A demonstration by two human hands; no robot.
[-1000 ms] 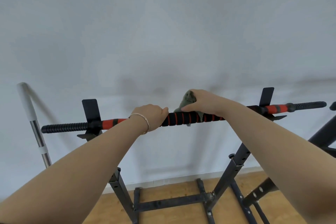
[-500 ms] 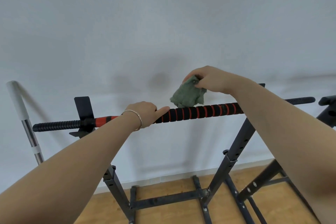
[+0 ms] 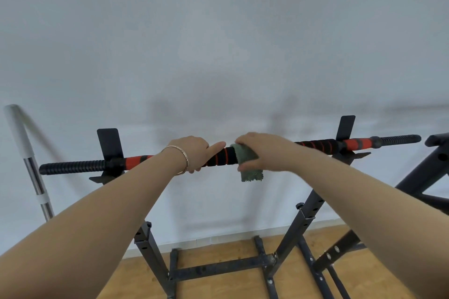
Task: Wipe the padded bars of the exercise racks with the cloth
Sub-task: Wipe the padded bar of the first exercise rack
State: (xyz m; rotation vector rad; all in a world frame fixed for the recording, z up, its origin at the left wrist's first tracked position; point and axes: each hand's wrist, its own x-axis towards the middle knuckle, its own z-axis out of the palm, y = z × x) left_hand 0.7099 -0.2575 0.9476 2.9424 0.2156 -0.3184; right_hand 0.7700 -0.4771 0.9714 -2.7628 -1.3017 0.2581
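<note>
Pale grey wall, wooden floor, white skirting, leaning metal pole

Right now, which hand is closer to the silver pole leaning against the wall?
Left. The left hand grips the padded bar on the side nearer the silver pole; the right hand, holding the cloth on the bar, sits farther right.

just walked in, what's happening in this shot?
A person is wiping the padded bar, which lies across a black exercise rack. The right hand grips a green cloth draped over the bar near its middle, with one end hanging below. The left hand holds the bar just beside the cloth, apparently to steady it.
</note>
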